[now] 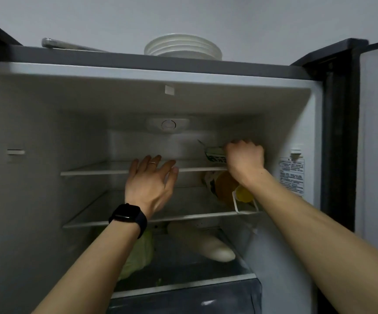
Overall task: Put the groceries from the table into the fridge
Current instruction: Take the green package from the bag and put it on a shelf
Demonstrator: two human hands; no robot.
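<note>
Forearms reach in: left hand open at top shelf, right hand grips packet — bottle, cabbage, radish already stored; any remainder unseen.

- One fridge, with one door standing open on the right.
- Three shelves inside it: a top shelf, a middle shelf and a bottom shelf.
- One packet with green print, on the top shelf.
- One bottle with a yellow cap, on the middle shelf.
- One white radish and one cabbage, below the middle shelf.
- One dial on the back wall and one printed label on the right wall.
- One stack of plates on top of the fridge; how many plates are in it I cannot tell.
- One long wrapped roll up there too.
- Two hands: the left hand and the right hand.
- One watch and one ring, both on the left.
</note>
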